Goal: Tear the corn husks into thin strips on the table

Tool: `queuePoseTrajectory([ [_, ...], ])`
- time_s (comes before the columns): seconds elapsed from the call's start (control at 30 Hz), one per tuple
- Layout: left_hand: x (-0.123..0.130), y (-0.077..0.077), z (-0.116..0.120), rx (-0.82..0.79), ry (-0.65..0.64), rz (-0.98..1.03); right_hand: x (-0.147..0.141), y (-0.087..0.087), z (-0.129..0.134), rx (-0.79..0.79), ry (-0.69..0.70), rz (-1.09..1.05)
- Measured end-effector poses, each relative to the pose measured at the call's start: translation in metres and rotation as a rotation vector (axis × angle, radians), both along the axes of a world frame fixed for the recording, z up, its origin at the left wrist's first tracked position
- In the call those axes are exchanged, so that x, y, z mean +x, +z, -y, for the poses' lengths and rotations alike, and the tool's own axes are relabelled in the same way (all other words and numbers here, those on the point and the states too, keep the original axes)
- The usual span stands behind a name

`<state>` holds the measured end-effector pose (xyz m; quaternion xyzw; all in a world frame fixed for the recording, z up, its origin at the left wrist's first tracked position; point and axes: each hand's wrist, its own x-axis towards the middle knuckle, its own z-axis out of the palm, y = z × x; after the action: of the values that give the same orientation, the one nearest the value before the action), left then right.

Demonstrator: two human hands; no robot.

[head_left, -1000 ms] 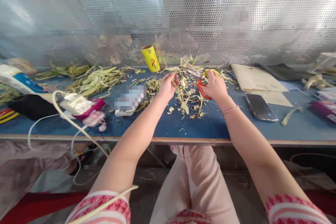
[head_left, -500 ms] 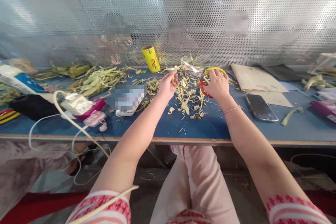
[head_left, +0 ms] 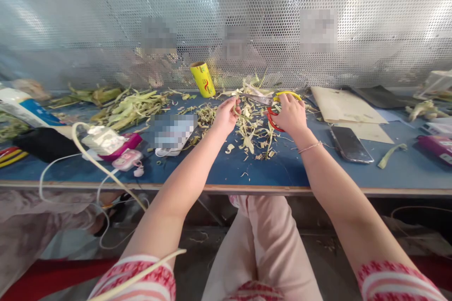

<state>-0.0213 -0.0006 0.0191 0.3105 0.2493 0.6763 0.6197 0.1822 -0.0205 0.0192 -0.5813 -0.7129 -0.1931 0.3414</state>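
Observation:
My right hand is closed on a pair of scissors with one yellow and one red handle loop. The blades point left, their tips close to the fingers of my left hand. Between thumb and fingers that left hand pinches a thin pale-green plant strip, partly hidden by the fingers. Below and around both hands lie cut plant scraps, pale and curled, scattered on the blue tabletop.
A yellow tube stands tilted at the back. Left are a heap of stalks, a blurred pale device, and a power adapter with cables. Right lie a phone and brown paper. Behind rises a perforated metal panel.
My right hand and the scissors have shifted very slightly left, and the blades appear closer together. My left hand stays almost in place with the strip.

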Motion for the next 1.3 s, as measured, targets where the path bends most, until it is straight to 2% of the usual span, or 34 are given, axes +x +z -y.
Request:
queuePoseTrajectory([
  [0.33, 0.008, 0.003, 0.010, -0.013, -0.038, -0.064, -0.002, -0.004, -0.003, 0.020, 0.024, 0.016],
  [0.87, 0.009, 0.003, 0.011, 0.037, -0.076, -0.089, -0.009, -0.004, 0.001, -0.003, 0.077, -0.077],
  [1.3, 0.010, 0.001, 0.012, 0.079, -0.104, -0.104, -0.014, -0.002, 0.005, -0.003, 0.092, -0.044],
])
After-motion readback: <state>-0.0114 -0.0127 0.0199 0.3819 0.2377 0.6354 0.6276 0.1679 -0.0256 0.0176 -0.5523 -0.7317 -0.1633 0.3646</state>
